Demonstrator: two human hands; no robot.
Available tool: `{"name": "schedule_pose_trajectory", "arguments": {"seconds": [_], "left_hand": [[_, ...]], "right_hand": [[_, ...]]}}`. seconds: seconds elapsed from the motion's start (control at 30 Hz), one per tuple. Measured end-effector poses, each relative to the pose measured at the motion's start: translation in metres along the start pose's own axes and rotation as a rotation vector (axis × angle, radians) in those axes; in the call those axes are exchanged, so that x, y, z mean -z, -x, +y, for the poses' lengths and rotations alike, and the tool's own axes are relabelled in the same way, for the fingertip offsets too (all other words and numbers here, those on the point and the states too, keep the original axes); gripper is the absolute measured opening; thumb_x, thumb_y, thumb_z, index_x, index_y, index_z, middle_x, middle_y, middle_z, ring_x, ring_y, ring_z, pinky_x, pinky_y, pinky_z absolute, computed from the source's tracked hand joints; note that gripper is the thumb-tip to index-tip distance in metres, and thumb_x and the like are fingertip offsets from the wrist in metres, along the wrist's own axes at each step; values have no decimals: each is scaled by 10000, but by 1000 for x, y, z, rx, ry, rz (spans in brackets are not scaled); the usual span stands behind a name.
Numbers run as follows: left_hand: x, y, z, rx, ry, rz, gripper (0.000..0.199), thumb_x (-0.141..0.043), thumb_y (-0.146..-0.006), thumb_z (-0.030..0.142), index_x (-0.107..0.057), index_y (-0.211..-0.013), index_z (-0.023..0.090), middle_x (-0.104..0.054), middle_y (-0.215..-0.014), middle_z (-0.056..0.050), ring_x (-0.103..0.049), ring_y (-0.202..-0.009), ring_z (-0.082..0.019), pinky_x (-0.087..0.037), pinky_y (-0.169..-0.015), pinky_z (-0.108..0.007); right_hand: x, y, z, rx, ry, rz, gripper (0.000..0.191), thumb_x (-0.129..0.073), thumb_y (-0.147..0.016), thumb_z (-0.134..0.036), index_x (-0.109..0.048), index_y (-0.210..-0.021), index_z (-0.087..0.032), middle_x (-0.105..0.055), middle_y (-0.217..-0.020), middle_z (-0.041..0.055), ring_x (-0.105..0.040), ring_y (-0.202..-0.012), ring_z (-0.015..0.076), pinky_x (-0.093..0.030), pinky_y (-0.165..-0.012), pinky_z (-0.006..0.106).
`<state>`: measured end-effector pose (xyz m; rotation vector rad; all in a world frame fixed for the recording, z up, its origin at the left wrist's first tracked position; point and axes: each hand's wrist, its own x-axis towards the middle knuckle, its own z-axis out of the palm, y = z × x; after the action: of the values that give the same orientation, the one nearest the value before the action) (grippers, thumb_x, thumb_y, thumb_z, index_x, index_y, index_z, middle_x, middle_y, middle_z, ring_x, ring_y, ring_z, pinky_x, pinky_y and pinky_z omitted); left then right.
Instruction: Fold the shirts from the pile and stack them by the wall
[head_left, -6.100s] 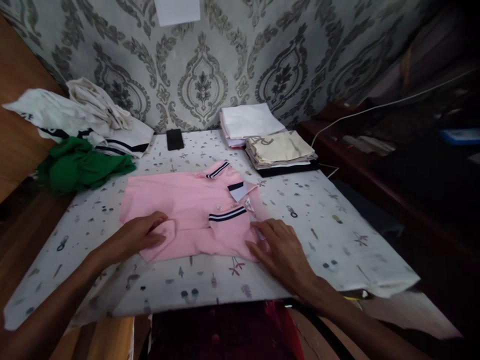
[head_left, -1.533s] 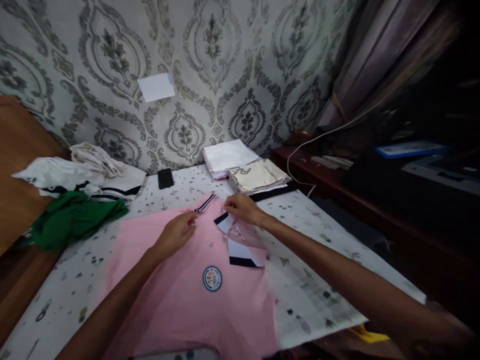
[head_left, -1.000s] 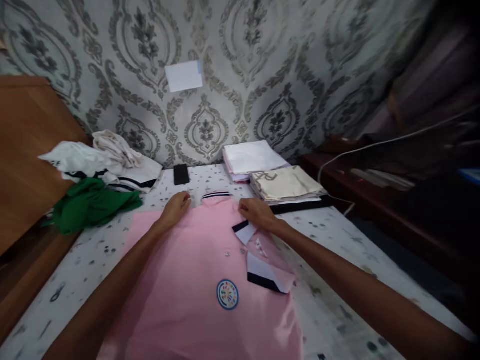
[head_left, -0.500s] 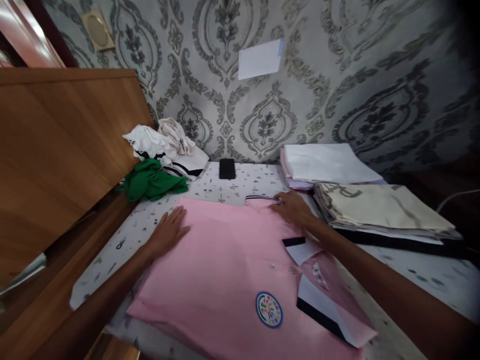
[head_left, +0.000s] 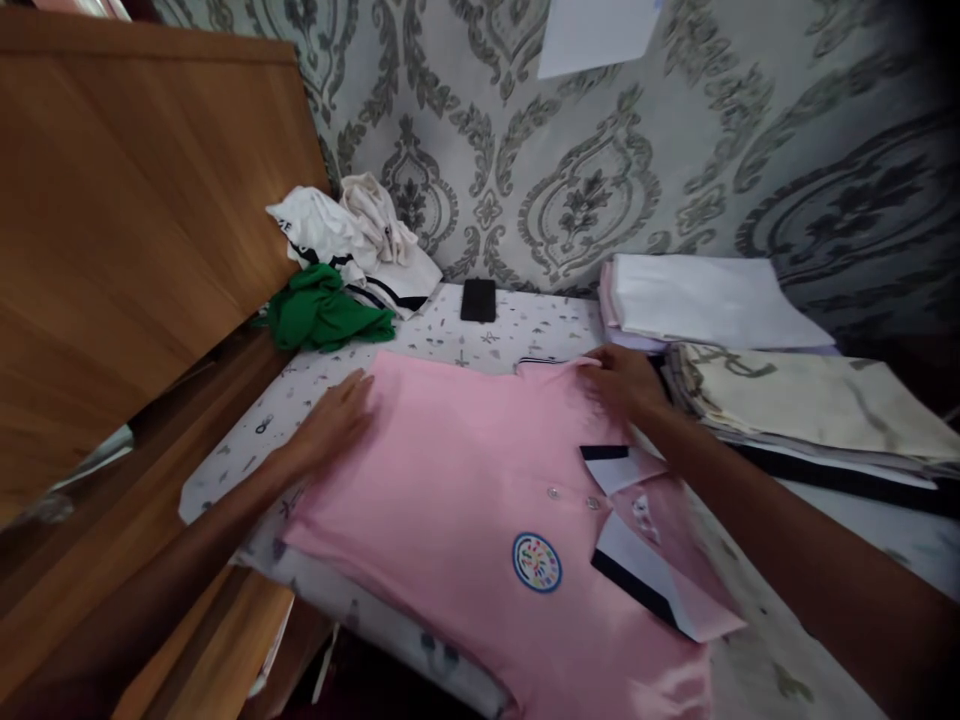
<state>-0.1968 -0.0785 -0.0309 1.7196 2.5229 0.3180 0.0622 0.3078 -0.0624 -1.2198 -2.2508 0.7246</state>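
With left hand (head_left: 330, 425) at ten o'clock, straight-fingered, not gripping, touching pink shirt (head_left: 442, 440) at centre. With right hand (head_left: 628, 385) at one, apparently pinching sleeve (head_left: 555, 382); showing less cuff stripe (head_left: 537, 360) than before, suggesting straightening.

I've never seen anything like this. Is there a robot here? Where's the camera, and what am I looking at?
No robot: these are a person's bare arms and hands, seen from a camera worn on that person's head, looking forward and down.

A pink shirt with a round badge lies spread on a patterned table cover. The left hand lies open at the shirt's edge. The right hand is at the striped sleeve edge and seems to pinch it, though blur hides the exact grip.

Farther back are rumpled green cloth, a heap of whitish clothes and a dark flat object. To the right sit a white-topped stack and a cream-topped stack, both folded.
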Motion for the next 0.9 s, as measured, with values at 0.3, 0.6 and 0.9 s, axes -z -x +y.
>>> {"name": "schedule_pose_trajectory", "arguments": {"seconds": [0.3, 0.6, 0.9], "left_hand": [[-33, 76, 26, -139, -129, -9, 597, -271, -1038, 471, -191, -1578, 230, -263, -1636, -94, -204, -1519, -206, -212, -1230, -454], [-12, 6, -14, -103, -29, 166, 479, -362, -981, 404, -514, -1404, 239, -549, -1459, -80, -506, -1341, -266, -395, -1125, -460], [-6, -152, 5, -208, -51, -20, 479, -417, -851, 340, -609, -1234, 124, -654, -1204, -168, -609, -1128, -300, -469, -963, -407]], "right_hand": [[1, 1, -4, -114, -31, -27, 419, -646, -730, -149, -685, -1141, -82, -696, -843, 109, -578, -685, 185, -403, -608, 292], [10, -7, -17, -78, -194, -100, 128, -687, -615, -129, -732, -720, -186, -720, -745, 32, -634, -763, 202, -484, -694, 275], [33, -3, -24, -163, -551, -129, 195, -713, -692, -265, -739, -860, -168, -724, -787, 21, -618, -756, 153, -491, -689, 257]]}}
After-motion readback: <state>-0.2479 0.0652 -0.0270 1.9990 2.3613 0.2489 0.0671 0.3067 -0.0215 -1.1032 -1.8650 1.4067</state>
